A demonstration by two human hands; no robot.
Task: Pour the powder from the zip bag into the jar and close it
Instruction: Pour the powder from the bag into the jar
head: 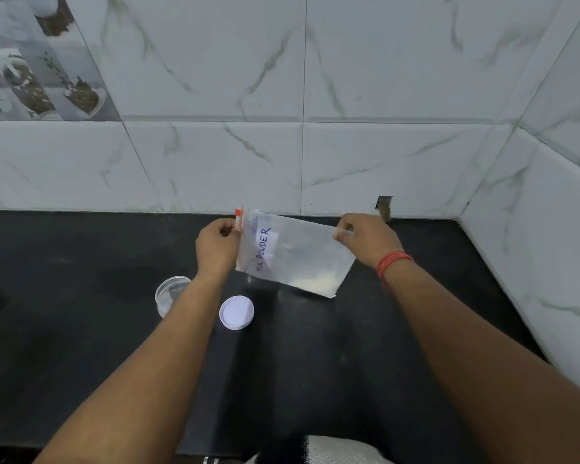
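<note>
Above the black worktop [81, 329], close to the tiled back wall, the zip bag [298, 252] hangs stretched between both hands, clear of the surface. Long axis roughly left to right, tilted down toward the right; zip end with the orange slider [238, 218] at the left, sealed bottom end at the right. Left hand [216, 244] pinches the zip end, fingers together on the plastic just beside the slider. Right hand [365, 237] pinches the upper far corner, fingers clamped on the film; a red thread band [392, 262] sits on that wrist. The powder [318, 283], a small pale heap, lies in the low right corner, at the opposite end from the mouth. A handwritten label reads POWDER near the zip end. The jar [169, 293], clear, open, upright, stands on the worktop below and left of the left hand, partly hidden by the left forearm. Its white lid [236, 312] lies flat just to the jar's right, apart from it. Whether the zip is open cannot be told. Judgement: the mouth end is the end nearer the jar, so the pour turns on bringing that end over the jar and raising the right corner to run the powder back along the bag.
</note>
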